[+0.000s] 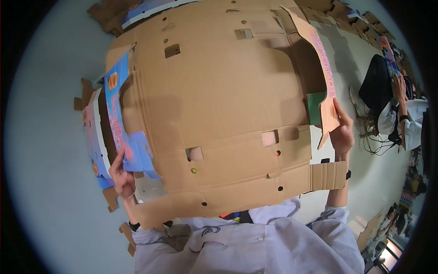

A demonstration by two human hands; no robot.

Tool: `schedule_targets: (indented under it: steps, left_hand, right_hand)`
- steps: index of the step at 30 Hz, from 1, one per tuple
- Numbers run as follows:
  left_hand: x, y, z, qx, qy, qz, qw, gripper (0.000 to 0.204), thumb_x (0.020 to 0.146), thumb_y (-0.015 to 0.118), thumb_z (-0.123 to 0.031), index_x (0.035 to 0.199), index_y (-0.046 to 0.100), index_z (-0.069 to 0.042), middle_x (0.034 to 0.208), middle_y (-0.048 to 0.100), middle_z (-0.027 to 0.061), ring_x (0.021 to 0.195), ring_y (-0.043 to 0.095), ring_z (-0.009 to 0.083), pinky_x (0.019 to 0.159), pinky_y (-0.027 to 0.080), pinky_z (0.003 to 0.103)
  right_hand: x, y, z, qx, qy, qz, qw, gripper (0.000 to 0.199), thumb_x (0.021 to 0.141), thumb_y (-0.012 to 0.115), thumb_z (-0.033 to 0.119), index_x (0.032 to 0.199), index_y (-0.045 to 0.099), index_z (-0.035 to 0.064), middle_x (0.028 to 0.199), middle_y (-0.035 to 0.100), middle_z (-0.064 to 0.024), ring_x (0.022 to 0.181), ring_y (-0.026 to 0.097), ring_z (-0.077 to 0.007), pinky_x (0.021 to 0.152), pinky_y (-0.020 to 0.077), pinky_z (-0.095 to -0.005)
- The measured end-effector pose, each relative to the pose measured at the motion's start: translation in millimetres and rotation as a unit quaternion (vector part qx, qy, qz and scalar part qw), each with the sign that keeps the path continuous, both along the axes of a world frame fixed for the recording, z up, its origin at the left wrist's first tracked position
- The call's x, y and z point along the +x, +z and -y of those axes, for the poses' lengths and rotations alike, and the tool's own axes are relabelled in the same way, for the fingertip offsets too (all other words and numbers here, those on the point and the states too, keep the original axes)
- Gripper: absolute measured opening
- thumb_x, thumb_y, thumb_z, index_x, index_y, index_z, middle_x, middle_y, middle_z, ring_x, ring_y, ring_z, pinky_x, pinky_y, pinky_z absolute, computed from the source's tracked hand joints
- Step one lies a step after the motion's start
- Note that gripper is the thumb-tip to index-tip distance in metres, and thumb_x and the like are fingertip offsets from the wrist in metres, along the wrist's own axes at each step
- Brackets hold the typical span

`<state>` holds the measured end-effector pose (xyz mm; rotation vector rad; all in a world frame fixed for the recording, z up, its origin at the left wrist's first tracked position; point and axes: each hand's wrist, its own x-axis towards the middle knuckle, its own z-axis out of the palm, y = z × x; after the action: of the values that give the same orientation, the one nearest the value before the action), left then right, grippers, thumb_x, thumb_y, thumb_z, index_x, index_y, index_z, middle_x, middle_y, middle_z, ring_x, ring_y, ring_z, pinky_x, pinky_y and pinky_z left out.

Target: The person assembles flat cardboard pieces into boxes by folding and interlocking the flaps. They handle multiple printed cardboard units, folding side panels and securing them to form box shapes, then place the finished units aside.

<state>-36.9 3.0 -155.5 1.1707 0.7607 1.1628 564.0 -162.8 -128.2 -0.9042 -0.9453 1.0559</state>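
Note:
A large brown cardboard box blank (219, 96) spreads out in front of me, its plain side facing up. It has square cut-outs, small round holes and crease lines. Both side flaps stand folded up. My left hand (122, 178) grips the blue printed flap (114, 93) near its lower end. On the other side, my right hand (342, 132) is closed round the lower part of the orange printed flap (321, 59). A small green patch (315, 108) shows beside that flap. The near strip of the blank (228, 196) reaches back toward my chest, over my forearms.
More printed cardboard (93, 132) lies left of the blank, with further pieces (150, 9) beyond its far edge. At right a seated person (406, 109) has a hand on a printed cardboard piece (387, 52). Black cables (376, 144) trail on the floor there.

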Motion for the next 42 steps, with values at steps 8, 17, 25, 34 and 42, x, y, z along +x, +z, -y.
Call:
schedule_targets:
  steps: [8,17,25,34,42]
  left_hand:
    - [15,1,-5,-0.046,0.106,-0.102,0.988,0.058,0.086,0.065,0.001,0.139,0.043,0.007,0.139,0.049,0.0181,0.123,0.053,0.024,0.105,0.043,0.036]
    - [36,4,-14,-0.028,0.091,-0.1,0.99,0.079,0.079,0.069,0.002,0.147,0.029,0.003,0.141,0.046,0.0141,0.128,0.048,0.024,0.108,0.038,0.037]
    - [2,9,-19,-0.229,0.043,-0.011,0.972,0.069,0.084,0.068,-0.014,0.141,0.034,0.003,0.128,0.054,0.0111,0.116,0.055,0.0209,0.103,0.043,0.033]
    - [8,16,-15,-0.088,0.0,-0.124,0.988,0.062,0.078,0.072,-0.006,0.132,0.043,0.001,0.121,0.057,0.0088,0.112,0.057,0.0206,0.097,0.045,0.032]
    - [11,38,-89,-0.053,-0.042,-0.125,0.99,0.065,0.098,0.043,-0.057,0.136,0.045,-0.004,0.126,0.055,0.0064,0.112,0.054,0.0166,0.099,0.042,0.034]
  right_hand:
    - [-17,14,-6,-0.177,-0.089,0.037,0.98,0.062,0.091,0.064,0.018,0.144,0.038,-0.0017,0.132,0.054,-0.0158,0.113,0.061,-0.0198,0.092,0.0522,-0.0324]
    - [-22,20,-14,-0.243,-0.122,0.094,0.958,0.057,0.087,0.066,0.016,0.134,0.045,-0.0073,0.114,0.064,-0.0129,0.099,0.066,-0.0168,0.084,0.0534,-0.029]
    - [-16,36,-18,-0.25,-0.098,0.062,0.961,0.063,0.086,0.063,0.024,0.139,0.043,-0.0049,0.119,0.063,-0.0125,0.107,0.062,-0.017,0.091,0.0493,-0.0281]
    - [-12,32,-14,-0.193,-0.117,0.053,0.973,0.067,0.075,0.067,0.024,0.132,0.047,-0.0052,0.11,0.063,-0.0097,0.1,0.062,-0.0162,0.087,0.0482,-0.0254]
    - [19,49,-62,-0.186,0.066,0.161,0.967,0.064,0.096,0.049,0.053,0.131,0.05,-0.0003,0.124,0.056,-0.0066,0.114,0.053,-0.0154,0.1,0.0395,-0.0303]
